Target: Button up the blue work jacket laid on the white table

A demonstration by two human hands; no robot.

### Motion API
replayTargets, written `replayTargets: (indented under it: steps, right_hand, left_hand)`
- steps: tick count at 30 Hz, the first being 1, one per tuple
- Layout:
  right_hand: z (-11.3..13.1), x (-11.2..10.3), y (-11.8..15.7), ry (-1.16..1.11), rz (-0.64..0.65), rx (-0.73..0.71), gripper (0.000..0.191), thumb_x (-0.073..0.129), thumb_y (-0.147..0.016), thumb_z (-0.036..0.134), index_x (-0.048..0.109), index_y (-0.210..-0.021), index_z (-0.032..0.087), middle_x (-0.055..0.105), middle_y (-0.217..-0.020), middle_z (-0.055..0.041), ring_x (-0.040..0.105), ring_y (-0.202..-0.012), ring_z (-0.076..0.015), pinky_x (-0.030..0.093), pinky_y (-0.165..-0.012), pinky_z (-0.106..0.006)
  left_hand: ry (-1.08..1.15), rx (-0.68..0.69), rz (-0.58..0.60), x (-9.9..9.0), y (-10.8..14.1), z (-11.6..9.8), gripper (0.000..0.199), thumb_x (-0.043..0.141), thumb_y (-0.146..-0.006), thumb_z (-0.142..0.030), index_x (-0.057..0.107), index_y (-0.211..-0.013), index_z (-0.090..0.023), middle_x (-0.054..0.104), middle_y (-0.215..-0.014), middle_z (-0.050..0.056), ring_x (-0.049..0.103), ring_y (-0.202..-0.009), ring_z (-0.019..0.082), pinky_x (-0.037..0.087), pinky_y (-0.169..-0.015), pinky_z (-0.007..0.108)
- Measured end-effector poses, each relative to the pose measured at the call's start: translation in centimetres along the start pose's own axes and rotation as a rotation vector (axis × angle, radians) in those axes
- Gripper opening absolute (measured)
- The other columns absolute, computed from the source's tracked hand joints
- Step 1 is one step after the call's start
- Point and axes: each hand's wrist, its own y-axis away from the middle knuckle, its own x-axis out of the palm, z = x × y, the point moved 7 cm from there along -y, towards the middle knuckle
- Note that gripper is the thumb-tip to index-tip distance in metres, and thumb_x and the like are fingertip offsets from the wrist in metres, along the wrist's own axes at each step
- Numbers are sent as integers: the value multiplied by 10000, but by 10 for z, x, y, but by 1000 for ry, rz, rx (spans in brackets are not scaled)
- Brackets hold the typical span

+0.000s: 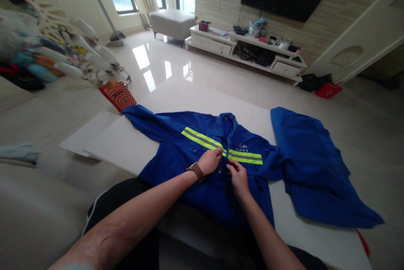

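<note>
A blue work jacket [176, 154] lies spread front side up on a white table [198, 93], its collar pointing away from me. Yellow-green and grey reflective bands cross the chest, with white lettering on one side. My left hand [211, 161], with a brown-strapped watch [196, 170] on the wrist, is closed on the jacket's front edge at the band. Just right of it, my right hand [239, 177] pinches the front opening slightly lower. A small dark item shows between the hands; I cannot tell what it is.
A second blue garment [312, 165] lies at the table's right side, touching the jacket's sleeve. A red patterned bag [119, 95] stands beyond the left edge. Farther back are a low white TV cabinet [211, 45], a padded bench [173, 24] and a red bag [328, 90].
</note>
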Motion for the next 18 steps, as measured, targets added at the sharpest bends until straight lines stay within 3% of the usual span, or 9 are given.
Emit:
replayTargets:
  steps: [5, 11, 18]
  right_hand:
    - [2, 2, 1, 48, 39, -34, 385, 708, -675, 419, 783, -961, 174, 767, -956, -93, 669, -840, -249, 526, -668, -332]
    - [2, 3, -2, 147, 77, -66, 427, 604, -791, 503, 748, -1007, 164, 739, -861, -86, 624, -718, -214, 478, -580, -303]
    - [5, 9, 2, 204, 110, -103, 414, 629, -786, 475, 668, -1065, 172, 688, -910, -79, 614, -752, -212, 495, -619, -313]
  left_hand:
    - [14, 53, -1, -1, 2, -1, 166, 535, -875, -116, 663, -930, -204, 705, -776, 21, 648, -730, 162, 422, -656, 226]
    - [-13, 76, -15, -1, -1, -2, 186, 530, -870, -118, 677, -942, -208, 715, -814, 31, 639, -722, 159, 410, -654, 222]
    - [14, 82, -9, 0, -1, -1, 186, 529, -867, -102, 673, -918, -207, 712, -807, 28, 637, -727, 153, 399, -645, 216]
